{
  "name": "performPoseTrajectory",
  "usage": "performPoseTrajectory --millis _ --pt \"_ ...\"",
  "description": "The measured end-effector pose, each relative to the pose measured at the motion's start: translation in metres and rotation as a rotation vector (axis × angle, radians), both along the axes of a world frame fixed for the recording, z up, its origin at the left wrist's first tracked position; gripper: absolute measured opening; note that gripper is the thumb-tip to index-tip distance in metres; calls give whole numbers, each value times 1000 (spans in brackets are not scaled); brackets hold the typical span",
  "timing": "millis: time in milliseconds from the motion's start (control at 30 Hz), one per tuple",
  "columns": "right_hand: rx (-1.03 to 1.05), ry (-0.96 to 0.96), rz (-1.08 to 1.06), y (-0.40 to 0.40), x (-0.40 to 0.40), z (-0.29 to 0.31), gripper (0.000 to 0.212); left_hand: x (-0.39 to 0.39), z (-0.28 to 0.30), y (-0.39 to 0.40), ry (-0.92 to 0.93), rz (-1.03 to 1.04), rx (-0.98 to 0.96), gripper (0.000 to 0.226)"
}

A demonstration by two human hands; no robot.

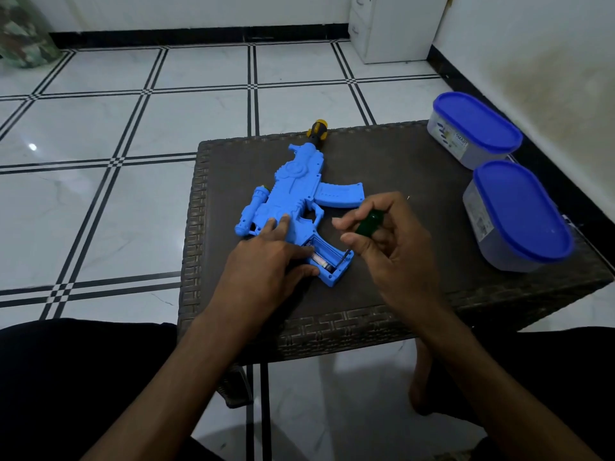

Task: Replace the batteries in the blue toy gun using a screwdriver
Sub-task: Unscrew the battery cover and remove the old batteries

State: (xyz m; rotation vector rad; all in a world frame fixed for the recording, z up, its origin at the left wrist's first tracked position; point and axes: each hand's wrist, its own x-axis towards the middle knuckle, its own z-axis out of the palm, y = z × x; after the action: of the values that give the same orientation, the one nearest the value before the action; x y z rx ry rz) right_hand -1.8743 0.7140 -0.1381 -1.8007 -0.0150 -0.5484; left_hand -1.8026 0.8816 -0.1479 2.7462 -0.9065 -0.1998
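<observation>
Blue plastic fills the middle of the dark woven counter [416, 161]: the toy gun [299, 194] lies flat, muzzle toward 12 o'clock, grip toward 6 o'clock with its battery compartment [327, 259] uncovered. One battery [320, 261] shows inside the bay; whether a second slot is filled I cannot tell. No cover is visible anywhere on the counter.

The left hand [266, 261] presses flat on the gun, fingers spread over the body and thumb against the butt of the grip, pinning it rather than grasping it. The right hand [382, 241], at 3 o'clock of the grip, is closed around the green handle of the screwdriver [367, 222], whose thin shaft runs down to the edge of the open bay.

Two blue-lidded tubs [499, 178] stand well apart at 2 o'clock.

Risks, as I judge them: the tip sits close to the battery and the contacts, so a slip caused by too much push could scratch a terminal or gouge the soft plastic. If the left hand eases off, the gun could skid across the weave. A small loose screw could vanish into that weave.
</observation>
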Motion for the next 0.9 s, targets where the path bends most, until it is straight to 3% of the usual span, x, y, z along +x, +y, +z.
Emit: performPoseTrajectory --millis 200,367,433,567,667,900 --pt "107 21 -60 -4 -14 -16 29 -1 1 -1 -3 -4 29 42" --pt "12 -70 -85 -11 -10 5 14 -2 -3 1 -18 0 15 47" --pt "-125 -41 -47 -18 -5 19 10 -2 -5 3 -28 7 -15 56" --pt "-576 246 169 -31 12 17 13 -2 -4 6 -32 70 -169 75" --pt "-807 329 299 -32 20 -3 27 -1 -2 6 -27 81 -136 68" --pt "-819 359 425 -38 48 -5 40 3 0 4 -47 60 -27 56"
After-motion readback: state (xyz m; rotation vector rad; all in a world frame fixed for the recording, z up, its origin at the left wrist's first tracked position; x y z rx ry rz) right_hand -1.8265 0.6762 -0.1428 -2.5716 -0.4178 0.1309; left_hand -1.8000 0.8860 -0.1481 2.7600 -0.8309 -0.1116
